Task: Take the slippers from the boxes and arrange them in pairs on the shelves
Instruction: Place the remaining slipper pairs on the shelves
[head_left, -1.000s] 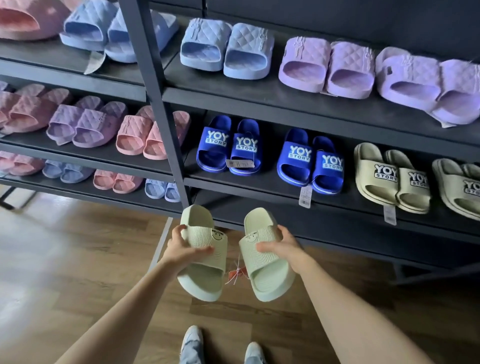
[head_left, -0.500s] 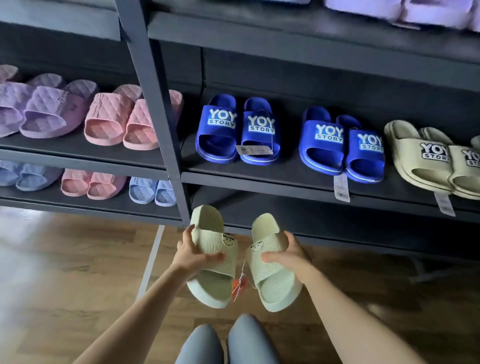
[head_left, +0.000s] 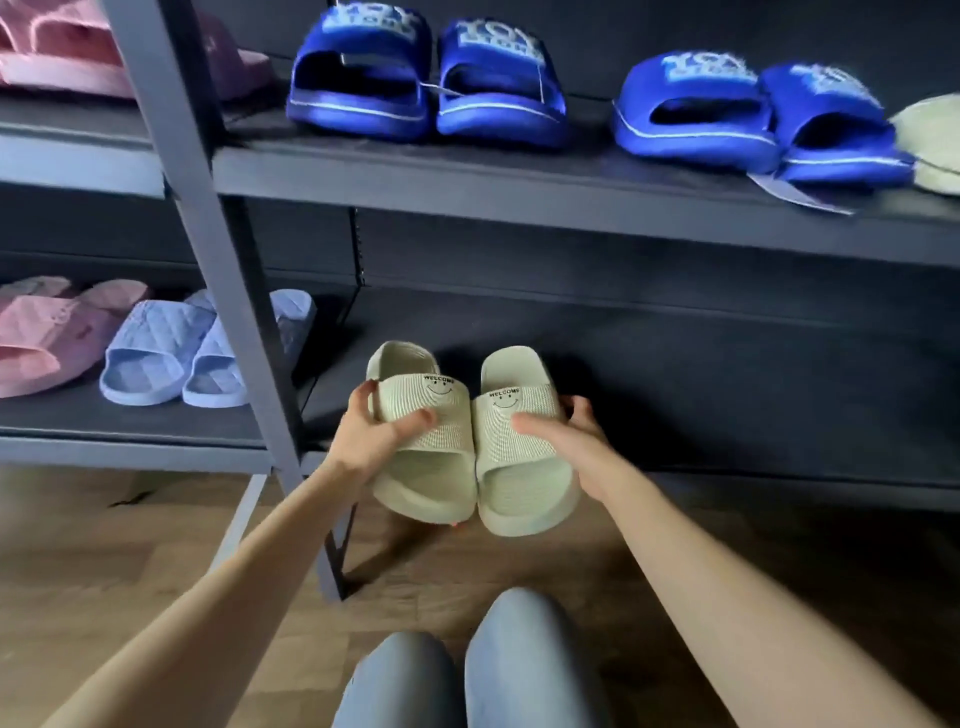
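I hold two pale green slippers side by side, each with "WELCOME" and a smiley on its strap. My left hand (head_left: 371, 436) grips the left slipper (head_left: 421, 457) across its strap, thumb on top. My right hand (head_left: 566, 441) grips the right slipper (head_left: 519, 467) the same way. Their heel ends reach over the front edge of the dark bottom shelf (head_left: 727, 374); their toes hang above the wooden floor. Whether the heels touch the shelf I cannot tell.
A grey upright post (head_left: 208, 249) stands just left of the slippers. Left of it lie light blue slippers (head_left: 171, 353) and pink slippers (head_left: 47, 338). Two pairs of blue slippers (head_left: 426, 83) sit on the shelf above. My knees (head_left: 467, 670) are low in view.
I have crouched down; the shelves have risen in view. Both hands have carried the green slippers forward to the bottom shelf and brought them close together.
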